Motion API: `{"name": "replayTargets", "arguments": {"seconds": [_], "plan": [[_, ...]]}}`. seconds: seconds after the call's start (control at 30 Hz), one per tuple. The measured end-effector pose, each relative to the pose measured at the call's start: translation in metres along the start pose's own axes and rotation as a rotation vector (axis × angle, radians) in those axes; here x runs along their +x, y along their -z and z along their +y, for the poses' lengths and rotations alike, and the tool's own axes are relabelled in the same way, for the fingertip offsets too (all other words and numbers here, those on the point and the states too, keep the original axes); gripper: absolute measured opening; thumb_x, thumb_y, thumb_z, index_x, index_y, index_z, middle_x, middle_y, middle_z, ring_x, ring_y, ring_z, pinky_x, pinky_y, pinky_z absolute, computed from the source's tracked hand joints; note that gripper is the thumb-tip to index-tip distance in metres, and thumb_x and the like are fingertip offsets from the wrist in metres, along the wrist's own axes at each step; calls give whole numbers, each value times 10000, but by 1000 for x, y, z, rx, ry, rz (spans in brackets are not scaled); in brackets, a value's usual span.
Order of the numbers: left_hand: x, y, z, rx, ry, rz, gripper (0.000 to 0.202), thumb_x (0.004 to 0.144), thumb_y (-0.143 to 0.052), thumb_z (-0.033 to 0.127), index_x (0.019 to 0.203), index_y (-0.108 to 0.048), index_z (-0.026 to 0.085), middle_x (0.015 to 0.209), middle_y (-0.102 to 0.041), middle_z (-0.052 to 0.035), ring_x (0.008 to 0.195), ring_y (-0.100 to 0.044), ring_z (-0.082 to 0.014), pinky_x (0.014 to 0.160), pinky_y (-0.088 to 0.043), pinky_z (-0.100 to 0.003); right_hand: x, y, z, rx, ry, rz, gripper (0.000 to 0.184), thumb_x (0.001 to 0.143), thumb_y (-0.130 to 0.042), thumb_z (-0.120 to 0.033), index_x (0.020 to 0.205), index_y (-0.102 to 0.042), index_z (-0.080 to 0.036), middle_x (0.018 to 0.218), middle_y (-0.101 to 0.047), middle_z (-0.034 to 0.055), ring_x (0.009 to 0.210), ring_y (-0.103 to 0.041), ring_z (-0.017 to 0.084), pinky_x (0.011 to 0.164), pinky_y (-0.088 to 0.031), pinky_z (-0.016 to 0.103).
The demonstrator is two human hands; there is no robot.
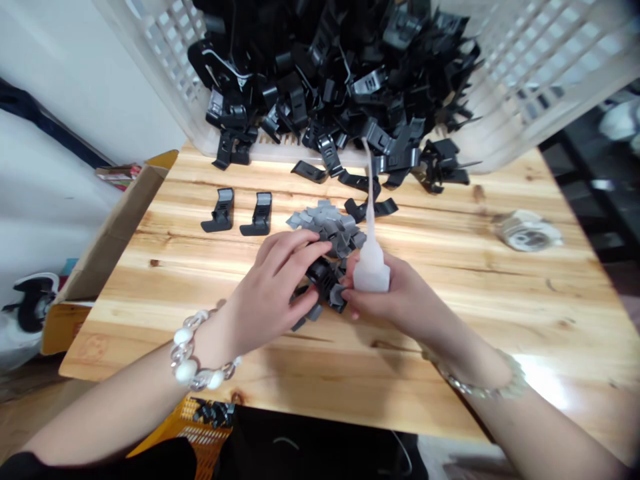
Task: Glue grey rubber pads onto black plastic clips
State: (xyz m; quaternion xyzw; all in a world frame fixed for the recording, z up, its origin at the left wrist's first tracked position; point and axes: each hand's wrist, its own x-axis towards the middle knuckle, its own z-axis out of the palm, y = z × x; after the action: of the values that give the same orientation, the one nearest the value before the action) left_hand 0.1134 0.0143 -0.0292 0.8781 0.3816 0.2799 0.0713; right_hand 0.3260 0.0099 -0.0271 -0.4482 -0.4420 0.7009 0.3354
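Pressing, it seems, at a grey patch on the end of a black clip (323,275), the right hand (407,293) also has its fingers wrapped around a white bottle (371,279), the long nozzle pointing clear of the clip. That clip is between the two hands, at the near edge of a heap of grey pieces (326,221) on the wooden table (450,223). The left hand (273,287) arches over it, fingers loosely bent; from here I can't tell whether they grip it. I'd call this the patch-seating step, the bottle presumably holding glue. Two black clips (223,210) with grey ends lie off to the left, near the white basket (500,137). The next move, I'd judge, calls for steady, square pressure with the nozzle kept away.
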Motion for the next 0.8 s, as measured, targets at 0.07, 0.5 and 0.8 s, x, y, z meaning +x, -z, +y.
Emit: {"name": "replayTargets", "arguments": {"seconds": [0.07,0.5,0.8], "plan": [[1,2,0,0,-32,5,457,829,-601,109,1283,-541,113,1319,-550,-172,1263,-478,-266,1101,-383,-436,0,0,0,-55,14,26,239,713,-700,-122,863,-538,-214,766,-565,-37,601,-569,102,579,-510,275],[5,7,5,-423,236,-410,121,850,-572,277,785,-591,177,668,-622,13,636,-557,-132,716,-470,-315,-7,-5,-6,-295,200,133,142,732,-721,-159,805,-603,-189,797,-608,-7,726,-558,120,653,-456,258],[8,8,11,-1223,786,-538,143,855,-566,236,822,-435,189,832,-705,-51,705,-696,-166,673,-534,-304,-2,8,-9,220,69,220,128,743,-713,-120,828,-636,-176,612,-570,-30,510,-486,60,460,-321,190]]}}
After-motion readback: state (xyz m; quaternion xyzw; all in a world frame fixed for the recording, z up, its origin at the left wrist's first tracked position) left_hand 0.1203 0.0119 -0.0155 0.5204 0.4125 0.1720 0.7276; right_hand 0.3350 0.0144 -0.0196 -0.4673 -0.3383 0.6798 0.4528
